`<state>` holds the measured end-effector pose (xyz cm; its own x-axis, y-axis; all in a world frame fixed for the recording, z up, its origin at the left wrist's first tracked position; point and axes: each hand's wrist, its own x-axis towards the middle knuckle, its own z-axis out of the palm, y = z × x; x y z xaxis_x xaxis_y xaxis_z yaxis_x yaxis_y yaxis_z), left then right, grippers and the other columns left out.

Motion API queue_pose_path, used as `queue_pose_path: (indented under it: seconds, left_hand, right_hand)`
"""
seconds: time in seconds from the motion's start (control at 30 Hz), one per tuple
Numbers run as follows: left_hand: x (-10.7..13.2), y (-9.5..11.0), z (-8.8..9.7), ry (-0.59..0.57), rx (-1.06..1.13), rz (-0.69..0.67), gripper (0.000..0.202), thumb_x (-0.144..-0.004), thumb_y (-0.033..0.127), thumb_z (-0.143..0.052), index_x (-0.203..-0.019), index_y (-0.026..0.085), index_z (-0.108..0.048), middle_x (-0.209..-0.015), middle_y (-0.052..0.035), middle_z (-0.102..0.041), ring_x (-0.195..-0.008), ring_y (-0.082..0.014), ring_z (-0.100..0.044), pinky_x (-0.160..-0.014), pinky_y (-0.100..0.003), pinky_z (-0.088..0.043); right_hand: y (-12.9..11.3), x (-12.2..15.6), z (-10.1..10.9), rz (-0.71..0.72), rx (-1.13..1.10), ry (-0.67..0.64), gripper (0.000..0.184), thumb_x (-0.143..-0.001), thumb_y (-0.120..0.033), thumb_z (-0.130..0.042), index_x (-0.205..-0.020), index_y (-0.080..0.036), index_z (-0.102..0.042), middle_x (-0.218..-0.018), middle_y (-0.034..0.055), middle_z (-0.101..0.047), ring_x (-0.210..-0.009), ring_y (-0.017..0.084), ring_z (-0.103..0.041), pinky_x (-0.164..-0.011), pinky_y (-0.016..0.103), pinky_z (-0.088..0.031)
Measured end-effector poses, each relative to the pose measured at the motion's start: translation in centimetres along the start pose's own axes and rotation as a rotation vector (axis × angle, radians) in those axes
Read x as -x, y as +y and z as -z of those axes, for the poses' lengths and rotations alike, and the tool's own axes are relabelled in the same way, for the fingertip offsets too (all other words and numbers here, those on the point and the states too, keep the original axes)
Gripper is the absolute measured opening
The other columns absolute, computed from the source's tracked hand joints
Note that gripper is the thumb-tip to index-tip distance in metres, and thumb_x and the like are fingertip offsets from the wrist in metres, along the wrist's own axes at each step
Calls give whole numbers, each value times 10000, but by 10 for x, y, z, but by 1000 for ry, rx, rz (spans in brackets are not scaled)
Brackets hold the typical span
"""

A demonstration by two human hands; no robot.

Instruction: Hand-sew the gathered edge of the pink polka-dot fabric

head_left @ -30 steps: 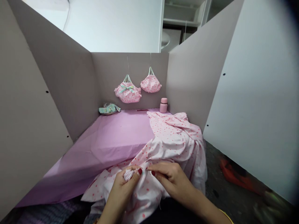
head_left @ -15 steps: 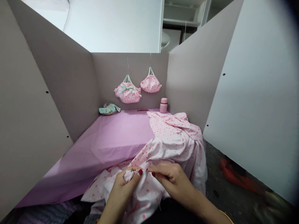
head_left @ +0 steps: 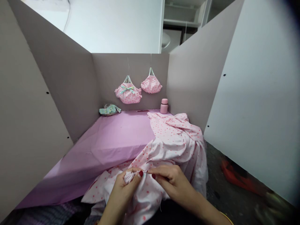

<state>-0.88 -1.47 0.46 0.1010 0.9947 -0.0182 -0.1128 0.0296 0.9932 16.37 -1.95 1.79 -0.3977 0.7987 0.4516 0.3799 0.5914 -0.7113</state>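
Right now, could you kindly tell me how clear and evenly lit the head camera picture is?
Head view: soft, even light, no harsh glare; the left hand and right hand look fairly sharp; the top-right corner darkens, and the red thing on the floor is blurred.

Soft, even light — hands sharp, lower-right corner blurred.

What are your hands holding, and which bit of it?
The left hand grips a gathered bunch of the pink dotted cloth; the right hand pinches the same cloth beside it.
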Motion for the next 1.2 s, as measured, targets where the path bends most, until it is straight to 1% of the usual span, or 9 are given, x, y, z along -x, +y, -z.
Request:
queue_pose_path:
  seconds: [0.13, 0.37, 0.47, 0.63, 0.73, 0.87, 0.97, 1.1, 1.2]
  left_hand:
    - [0, -1, 1, 11, -28, -18, 230, -661, 379, -685, -689, 152, -672, -589, -4, -638, -559, -142, -534, -525, -201, -411]
    - [2, 4, 2, -26, -61, -29, 189, -667, 339, -691, -703, 154, -684, -633, -14, -666, -590, -147, -559, -568, -206, -438]
    - [2, 7, 1, -13, -69, -18, 187, -665, 342, -686, -694, 158, -678, -604, -7, -656, -557, -147, -559, -519, -205, -432]
    - [2, 8, -1, 3, -116, -1, 209, -644, 372, -686, -655, 163, -672, -477, 18, -595, -435, -132, -514, -400, -196, -381]
    - [2, 7, -1, -4, -117, -2, 206, -644, 372, -684, -662, 167, -673, -447, 30, -569, -385, -113, -477, -365, -187, -354]
    - [4, 6, -2, 16, -117, -2, 178, -646, 348, -685, -661, 172, -665, -482, 31, -577, -364, -94, -446, -353, -183, -343]
    - [4, 6, -2, 17, -135, -24, 159, -652, 329, -682, -649, 172, -655, -492, 29, -573, -404, -105, -469, -380, -184, -358]
    - [1, 5, 0, 13, -155, -81, 147, -669, 307, -673, -638, 168, -639, -536, 24, -586, -488, -116, -497, -459, -187, -388]
    - [0, 3, 1, 15, -156, -89, 159, -667, 317, -670, -655, 163, -631, -535, 33, -571, -495, -114, -482, -484, -189, -384]
  right_hand:
    - [-1, -1, -1, -6, -8, 0, 356, -818, -56, -482, -1058, -260, -648, -855, 10, -699, -769, 152, -632, -690, 238, -464]
    - [-2, 1, -2, -50, 10, -16, 341, -819, -64, -481, -1074, -228, -636, -944, 29, -691, -832, 165, -632, -738, 255, -467]
    - [1, 2, -3, -66, 33, 7, 343, -810, -102, -510, -1128, -193, -598, -1027, 50, -666, -937, 188, -609, -829, 281, -455]
    - [3, 3, -2, -27, 45, -53, 393, -830, -130, -496, -1218, -184, -525, -1190, 59, -579, -1079, 183, -543, -918, 283, -408]
    - [1, 2, -1, -33, 4, -86, 362, -842, -129, -486, -1190, -203, -552, -1127, 53, -623, -1013, 170, -584, -872, 270, -433]
    - [-1, 1, -1, -77, -29, -103, 324, -845, -113, -476, -1129, -203, -603, -965, 44, -688, -858, 163, -630, -761, 258, -467]
    - [-1, 2, -2, -96, -41, -91, 317, -824, -78, -482, -1075, -193, -638, -872, 32, -696, -773, 158, -626, -702, 250, -463]
    - [0, 3, -4, -70, -79, -75, 319, -815, -56, -479, -1043, -198, -653, -877, 26, -690, -763, 150, -612, -695, 244, -449]
    - [0, 2, -4, -70, -89, -79, 315, -821, -58, -471, -1035, -196, -656, -832, 19, -686, -749, 147, -607, -690, 244, -445]
